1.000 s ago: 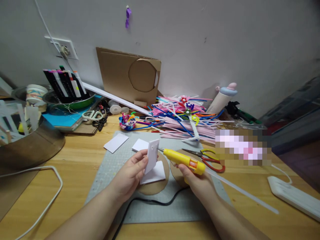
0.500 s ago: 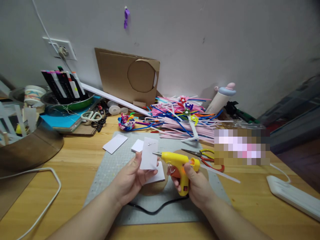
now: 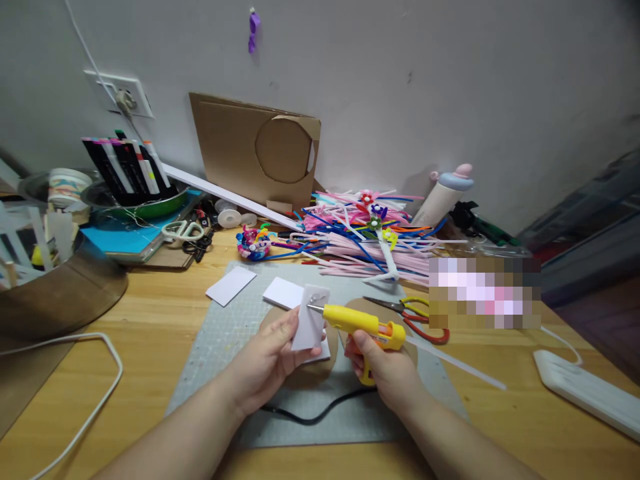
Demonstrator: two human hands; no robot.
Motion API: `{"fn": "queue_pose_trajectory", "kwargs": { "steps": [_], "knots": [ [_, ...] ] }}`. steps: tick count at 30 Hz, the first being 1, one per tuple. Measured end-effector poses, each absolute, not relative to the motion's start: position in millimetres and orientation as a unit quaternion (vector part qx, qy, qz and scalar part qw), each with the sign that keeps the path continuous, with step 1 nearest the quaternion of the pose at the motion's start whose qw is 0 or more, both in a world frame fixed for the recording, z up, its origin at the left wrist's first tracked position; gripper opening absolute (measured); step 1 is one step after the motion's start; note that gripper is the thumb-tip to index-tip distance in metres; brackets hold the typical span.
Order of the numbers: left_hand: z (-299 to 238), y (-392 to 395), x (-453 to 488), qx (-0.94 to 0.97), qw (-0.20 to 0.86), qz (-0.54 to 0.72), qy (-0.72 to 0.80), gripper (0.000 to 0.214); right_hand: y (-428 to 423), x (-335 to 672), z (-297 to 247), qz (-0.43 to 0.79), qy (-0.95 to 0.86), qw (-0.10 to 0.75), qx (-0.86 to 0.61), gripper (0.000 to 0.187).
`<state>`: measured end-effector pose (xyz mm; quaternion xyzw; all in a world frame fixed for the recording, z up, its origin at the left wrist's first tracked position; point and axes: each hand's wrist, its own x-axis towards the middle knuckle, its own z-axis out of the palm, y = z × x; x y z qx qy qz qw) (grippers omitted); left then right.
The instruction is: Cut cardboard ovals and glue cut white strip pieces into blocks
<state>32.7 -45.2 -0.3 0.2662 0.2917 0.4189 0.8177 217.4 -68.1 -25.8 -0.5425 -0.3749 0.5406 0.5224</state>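
Observation:
My left hand (image 3: 274,353) pinches a small white foam-board piece (image 3: 308,328) by its edges, tilted up off the mat. Clear glue shows near the top of the piece. My right hand (image 3: 383,360) is wrapped around a yellow hot glue gun (image 3: 353,317), whose metal nozzle points left and meets the glued area. From the gun's rear sticks a long translucent glue stick (image 3: 457,363). More white pieces (image 3: 283,293) lie behind my left hand, and another white rectangle (image 3: 231,287) rests at the mat's far left corner. Brown cardboard discs (image 3: 310,375) lie beneath my hands.
Pliers (image 3: 410,313) with yellow and red handles lie right of the mat (image 3: 210,380). Behind are pipe cleaners (image 3: 360,247), white scissors (image 3: 183,231) and leaning cardboard (image 3: 225,147). A black cord (image 3: 313,421) crosses the mat's front. A white power strip (image 3: 590,393) sits at right.
My left hand has shifted the white piece right and slightly down, turning it. The glue gun has tilted, its rear dropping and its handle lower. More glue shows on the piece.

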Motion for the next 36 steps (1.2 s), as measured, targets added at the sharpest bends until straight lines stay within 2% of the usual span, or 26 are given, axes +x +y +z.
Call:
{"fn": "queue_pose_trajectory", "kwargs": {
  "steps": [6, 18, 29, 36],
  "knots": [
    [2.0, -43.9, 30.5, 0.243, 0.847, 0.409, 0.236, 0.031, -63.9, 218.0, -25.5, 0.556, -0.363, 0.507, -0.550, 0.049],
    [6.8, -45.5, 28.7, 0.228, 0.840, 0.433, 0.236, 0.039, -65.3, 218.4, -27.6, 0.564, -0.381, 0.476, -0.556, 0.051],
    [4.8, -41.7, 30.2, 0.224, 0.825, 0.467, 0.226, 0.041, -67.4, 220.1, -32.1, 0.543, -0.411, 0.463, -0.567, 0.046],
    [4.2, -40.7, 29.2, 0.231, 0.825, 0.467, 0.221, 0.041, -69.8, 216.9, -28.6, 0.533, -0.396, 0.501, -0.555, 0.042]
  ]
}}
